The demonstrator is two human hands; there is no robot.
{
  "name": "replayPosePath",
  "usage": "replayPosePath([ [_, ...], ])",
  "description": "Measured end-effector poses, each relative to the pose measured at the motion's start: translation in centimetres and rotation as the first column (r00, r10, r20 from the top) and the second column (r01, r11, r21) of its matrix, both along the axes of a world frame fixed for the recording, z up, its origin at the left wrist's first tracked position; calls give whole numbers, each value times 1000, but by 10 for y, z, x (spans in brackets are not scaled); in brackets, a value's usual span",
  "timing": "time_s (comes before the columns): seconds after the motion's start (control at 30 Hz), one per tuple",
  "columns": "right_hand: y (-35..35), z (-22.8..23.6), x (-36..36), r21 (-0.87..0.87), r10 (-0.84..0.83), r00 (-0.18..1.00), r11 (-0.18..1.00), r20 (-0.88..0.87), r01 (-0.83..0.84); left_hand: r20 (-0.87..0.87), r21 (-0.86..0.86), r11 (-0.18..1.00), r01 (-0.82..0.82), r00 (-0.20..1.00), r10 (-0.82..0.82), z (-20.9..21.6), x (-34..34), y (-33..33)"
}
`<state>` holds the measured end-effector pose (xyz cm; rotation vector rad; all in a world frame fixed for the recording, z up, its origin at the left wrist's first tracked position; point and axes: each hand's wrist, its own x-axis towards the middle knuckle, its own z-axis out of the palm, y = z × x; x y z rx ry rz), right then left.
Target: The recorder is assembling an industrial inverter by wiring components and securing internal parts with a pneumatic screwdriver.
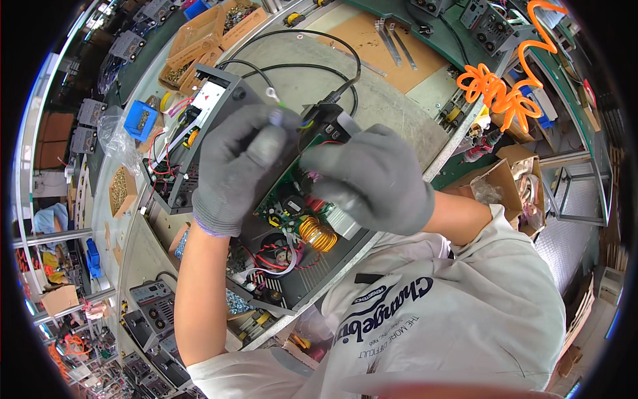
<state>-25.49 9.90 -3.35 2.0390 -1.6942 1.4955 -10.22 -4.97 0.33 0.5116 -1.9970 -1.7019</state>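
My left hand (242,166) wears a grey glove, its thumb and forefinger bent together. Just beyond those fingertips shows a ring terminal (272,95) beside a bit of green-yellow wire; what the pinch holds is too small to make out. My right hand (375,179), gloved alike, is closed above the green circuit board (287,178), its fingers hiding what they grip. Under both hands lies an opened dark metal housing (325,282) with a copper-coloured coil (318,234), a fan and loose wires. A thick black cable (345,84) enters its far end.
Left of the housing stands its dark cover-like casing (232,100) with red wires. Boxes of small metal parts (121,189) and a blue bin (139,121) line the left side. Metal strips (397,46) lie on brown board at the back. An orange coiled hose (495,93) hangs right.
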Motion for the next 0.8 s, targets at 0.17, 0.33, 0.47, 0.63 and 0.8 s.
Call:
replayPosePath([
  [0.17,13,-4,-22,145,96,948,979,304,-146,243,-458,881,119,970,-5,9,-2,5],
  [0.33,16,4,-29,92,-14,1000,996,-18,16,211,-295,955,-9,975,75,-1,-4,4],
  [0.47,7,-4,-19,45,-17,979,999,-205,27,178,-65,995,-82,980,92,6,-4,7],
  [0.63,9,16,-1,229,87,945,973,-314,-14,215,-137,990,-37,974,66,7,-3,7],
  [0.8,-2,-16,6,-22,-53,934,999,-353,48,178,-167,986,-30,982,60,6,-4,5],
])
